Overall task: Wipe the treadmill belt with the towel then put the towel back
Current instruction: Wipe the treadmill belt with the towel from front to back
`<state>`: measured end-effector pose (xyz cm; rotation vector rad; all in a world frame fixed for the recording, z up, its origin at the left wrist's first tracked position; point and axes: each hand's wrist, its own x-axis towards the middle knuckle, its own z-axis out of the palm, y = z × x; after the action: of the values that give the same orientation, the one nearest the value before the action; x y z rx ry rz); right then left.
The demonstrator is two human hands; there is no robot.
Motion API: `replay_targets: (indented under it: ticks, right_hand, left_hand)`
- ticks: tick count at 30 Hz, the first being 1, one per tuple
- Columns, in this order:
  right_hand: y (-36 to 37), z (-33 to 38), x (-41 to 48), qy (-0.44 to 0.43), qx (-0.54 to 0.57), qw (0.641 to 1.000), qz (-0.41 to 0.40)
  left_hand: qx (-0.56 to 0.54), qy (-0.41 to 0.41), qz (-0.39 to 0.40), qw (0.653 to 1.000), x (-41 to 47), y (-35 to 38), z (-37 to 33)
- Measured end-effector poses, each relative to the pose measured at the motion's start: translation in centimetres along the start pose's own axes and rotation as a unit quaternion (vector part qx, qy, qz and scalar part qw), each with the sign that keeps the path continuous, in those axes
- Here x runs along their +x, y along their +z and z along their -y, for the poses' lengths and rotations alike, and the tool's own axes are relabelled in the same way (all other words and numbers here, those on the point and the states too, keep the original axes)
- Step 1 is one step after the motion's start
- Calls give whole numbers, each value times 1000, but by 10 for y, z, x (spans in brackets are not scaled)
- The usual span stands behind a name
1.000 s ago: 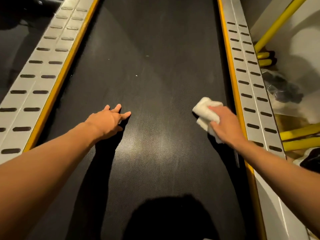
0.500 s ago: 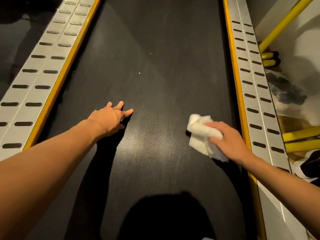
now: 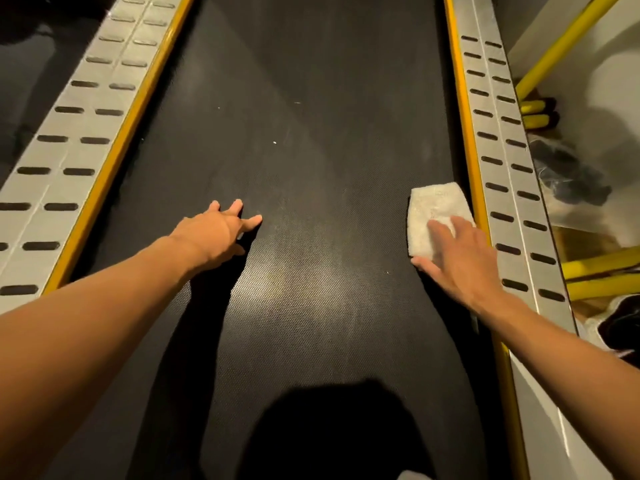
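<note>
The black textured treadmill belt [image 3: 311,168] runs away from me between two grey slotted side rails. A small white folded towel [image 3: 433,209] lies flat on the belt close to the right rail. My right hand [image 3: 460,258] presses on the towel's near end with straight, spread fingers. My left hand [image 3: 218,233] rests on the belt left of the middle, fingers spread, holding nothing.
Grey side rails [image 3: 509,168] [image 3: 69,150] with yellow edging border the belt. Beyond the right rail stand yellow frame tubes [image 3: 602,275] and a dark bundle [image 3: 568,174] on a pale floor. My head's shadow [image 3: 332,434] falls on the near belt.
My right hand has slid the towel back to the right and away from me, towards the right rail, and the towel now lies flatter. My left hand has stayed in place.
</note>
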<state>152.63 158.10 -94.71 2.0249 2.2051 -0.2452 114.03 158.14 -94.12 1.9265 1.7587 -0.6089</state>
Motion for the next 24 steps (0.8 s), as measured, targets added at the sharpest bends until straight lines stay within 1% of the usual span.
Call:
replay_targets:
  ticks: [4,5,7,9,11,13,14,16,17,19,20,21,22,23,24]
  right_hand:
    - [1,6,-16,-90,58,991,-77]
    - [-5,5,-14,-95,64,989,-89]
    - [-17,0,0,-56,64,991,-107]
    - [-21,0,21,-17,27,997,-72]
    - [-11,5,34,-29,-53,998,-31]
    - [-5,8,38,-46,-86,994,-41]
    - [-5,9,36,-55,-73,994,-52]
    - [-5,15,23,-86,15,994,-63]
    - [-3,19,10,-124,48,990,-46]
    - [0,25,-15,-208,66,976,18]
    - [0,25,-19,-220,82,972,13]
    - [-2,24,-16,-199,117,973,-24]
    - [-5,20,-7,-152,152,974,-76]
    - [-10,13,5,-89,169,974,-119]
    - [-14,7,18,-29,162,977,-134]
  left_hand:
    - [-1,0,1,1000,-1,1,1]
    - [2,0,1,1000,-1,1,2]
    - [6,0,5,1000,-1,0,1]
    - [8,0,10,1000,-1,-1,0]
    - [11,-2,17,1000,-1,-3,-1]
    - [10,-1,20,1000,-1,-5,-2]
    - [7,-1,20,1000,-2,-5,-2]
    - [5,-1,17,1000,-3,-4,-1]
    - [5,-1,16,1000,-3,-2,-1]
    - [7,-2,8,1000,-3,0,-1]
    - [9,-1,5,1000,-3,0,-1]
    - [9,-1,5,1000,-4,0,-1]
    - [5,-1,6,1000,-4,0,-1]
    - [2,-2,7,1000,-4,-1,-2]
    - [2,-2,7,1000,-4,-2,-2]
